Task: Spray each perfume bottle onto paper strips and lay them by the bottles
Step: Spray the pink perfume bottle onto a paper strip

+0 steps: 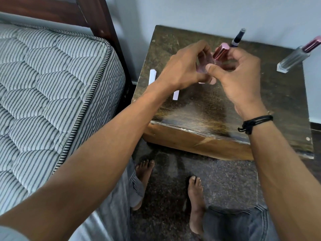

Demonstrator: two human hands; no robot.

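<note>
Over the middle of the dark wooden side table [199,108], my left hand [184,66] grips the clear pinkish body of a perfume bottle [206,64]. My right hand [239,72] holds its shiny pink cap [221,53] with curled fingers, thumb against the bottle. A second clear bottle with a pink cap [295,57] stands at the table's right. A slim dark bottle [238,38] stands behind my hands. Two white paper strips lie on the table: one [152,76] near the left edge, another [176,95] partly under my left wrist.
A striped mattress [52,84] and a dark wooden bed frame [97,16] stand close on the left. The wall runs behind the table. My bare feet [195,202] stand on the speckled dark floor below the table's front edge.
</note>
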